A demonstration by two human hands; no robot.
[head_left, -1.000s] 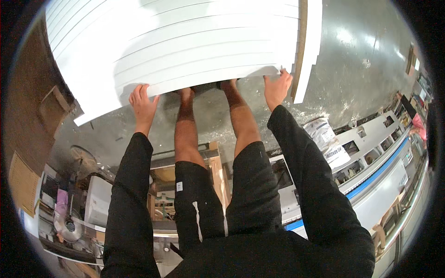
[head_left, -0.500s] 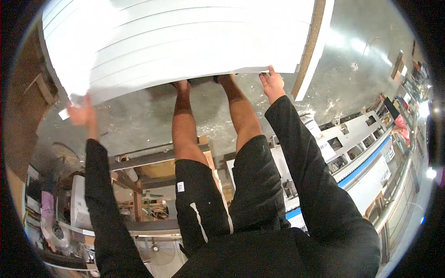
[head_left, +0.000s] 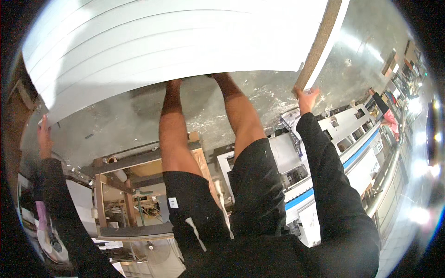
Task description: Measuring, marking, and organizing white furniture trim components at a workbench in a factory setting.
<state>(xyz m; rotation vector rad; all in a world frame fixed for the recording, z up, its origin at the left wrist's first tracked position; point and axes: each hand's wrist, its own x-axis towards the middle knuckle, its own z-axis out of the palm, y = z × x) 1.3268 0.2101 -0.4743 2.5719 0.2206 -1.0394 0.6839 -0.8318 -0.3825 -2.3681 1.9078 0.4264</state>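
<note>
A broad stack of white panels [head_left: 185, 41] with thin dark seams fills the upper part of the view, its near edge curving above my feet. Along its right side runs a white-faced board with a brown chipboard edge [head_left: 320, 44]. My right hand [head_left: 306, 100] is at the near end of that board, thumb on one side and fingers on the other, gripping it. At the near left corner of the stack is my left hand [head_left: 45, 141], slightly blurred, its fingers stretched upward against the corner.
My bare legs [head_left: 174, 125] stand on a grey concrete floor [head_left: 116, 111]. Close by are a wooden frame [head_left: 132, 162] and a long white machine with a blue strip [head_left: 299, 201]. Another person in pink [head_left: 390, 123] is at the far right.
My right hand has moved right, from the stack's near edge to the end of the chipboard-edged board. My left hand has shifted left and downward. The stack appears larger and nearer.
</note>
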